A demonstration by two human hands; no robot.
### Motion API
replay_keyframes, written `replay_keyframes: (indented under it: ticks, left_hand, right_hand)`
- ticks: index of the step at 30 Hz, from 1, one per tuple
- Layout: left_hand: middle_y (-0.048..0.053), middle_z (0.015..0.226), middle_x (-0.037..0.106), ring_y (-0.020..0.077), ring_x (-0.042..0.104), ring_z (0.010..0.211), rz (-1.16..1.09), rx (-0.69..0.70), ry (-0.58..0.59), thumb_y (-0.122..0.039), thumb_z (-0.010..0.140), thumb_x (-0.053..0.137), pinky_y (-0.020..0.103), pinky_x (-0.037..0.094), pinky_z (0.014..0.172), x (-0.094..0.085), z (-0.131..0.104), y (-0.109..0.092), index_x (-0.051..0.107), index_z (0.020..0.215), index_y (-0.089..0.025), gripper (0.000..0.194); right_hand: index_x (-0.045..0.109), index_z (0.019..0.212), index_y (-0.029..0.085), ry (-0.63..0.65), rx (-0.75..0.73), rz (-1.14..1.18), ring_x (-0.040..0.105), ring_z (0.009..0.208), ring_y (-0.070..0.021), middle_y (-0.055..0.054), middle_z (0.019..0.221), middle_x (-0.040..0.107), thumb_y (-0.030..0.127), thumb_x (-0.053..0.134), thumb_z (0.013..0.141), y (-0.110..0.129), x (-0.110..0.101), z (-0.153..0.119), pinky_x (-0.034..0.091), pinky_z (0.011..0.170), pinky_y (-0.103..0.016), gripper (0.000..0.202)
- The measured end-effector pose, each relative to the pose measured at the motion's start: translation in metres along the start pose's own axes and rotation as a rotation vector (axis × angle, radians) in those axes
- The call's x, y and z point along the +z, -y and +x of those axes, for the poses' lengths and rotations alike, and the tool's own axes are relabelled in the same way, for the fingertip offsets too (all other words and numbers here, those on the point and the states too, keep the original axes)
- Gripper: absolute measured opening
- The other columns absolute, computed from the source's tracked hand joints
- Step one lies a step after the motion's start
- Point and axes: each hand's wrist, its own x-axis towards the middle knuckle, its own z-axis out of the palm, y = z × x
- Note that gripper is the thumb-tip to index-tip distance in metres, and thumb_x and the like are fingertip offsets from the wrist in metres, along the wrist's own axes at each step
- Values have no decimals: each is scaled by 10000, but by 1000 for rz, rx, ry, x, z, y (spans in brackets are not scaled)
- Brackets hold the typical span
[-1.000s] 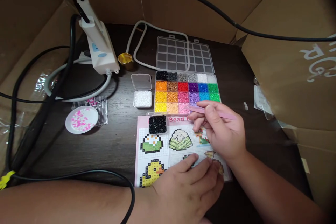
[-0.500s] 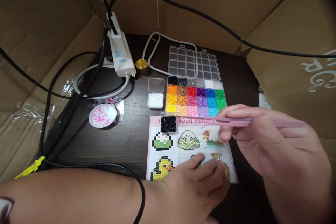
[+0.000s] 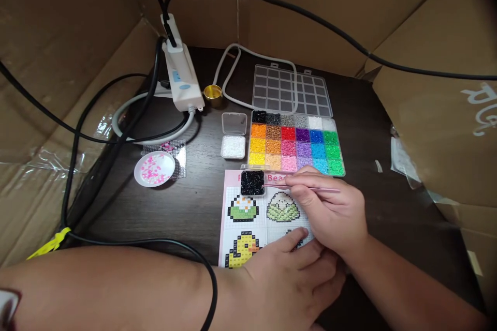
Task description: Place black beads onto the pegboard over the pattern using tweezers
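Observation:
Pink tweezers [image 3: 319,189] are pinched in my right hand [image 3: 337,209], and their tips reach the right side of a small clear box of black beads [image 3: 252,183]. That box stands on the upper left of a printed bead pattern sheet [image 3: 248,225]. My left hand [image 3: 291,279] lies palm down across the lower part of the sheet, its fingers stretched out and slightly apart. Whatever lies under those fingers is hidden. Past the sheet stands a divided case of coloured beads [image 3: 295,140], with its clear lid [image 3: 291,88] folded back.
A small box of white beads [image 3: 233,147] stands left of the case. Further left, a white dish of pink and white beads [image 3: 154,169] overlaps a clear pegboard [image 3: 179,158]. A power strip [image 3: 184,75], a gold cup [image 3: 213,94] and a black cable [image 3: 209,279] over my left forearm are also present.
My right hand has moved left and away from the camera, bringing the tweezers' tips to the black beads. The left hand stays on the sheet. The view has shifted slightly.

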Motion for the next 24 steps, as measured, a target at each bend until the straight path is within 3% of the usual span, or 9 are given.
replay_keyframes:
  ticks: [6, 13, 24]
  left_hand:
    - [15, 1432, 476, 231, 360, 1340, 19, 2, -11, -579, 916, 410, 396, 249, 1153, 1, -1, 1, 455, 1424, -205, 632]
    - [6, 1432, 479, 233, 354, 1354, 57, 19, -16, -380, 961, 375, 401, 269, 1140, 2, 0, 2, 469, 1414, -220, 490]
    - [9, 1413, 497, 230, 361, 1346, 61, 31, -42, -415, 959, 380, 390, 298, 1123, 2, 0, 3, 506, 1384, -231, 480]
  right_hand:
    - [763, 899, 243, 7, 56, -4, 691, 776, -148, -5, 825, 764, 116, 638, 852, 0, 3, 2, 568, 685, -298, 183]
    - [767, 892, 227, 29, 79, 27, 698, 790, -141, -12, 846, 768, 134, 635, 860, -1, 3, 5, 574, 718, -288, 165]
    - [772, 875, 233, 35, 83, 14, 697, 750, -161, -20, 814, 765, 164, 634, 861, 1, 1, 6, 577, 676, -314, 155]
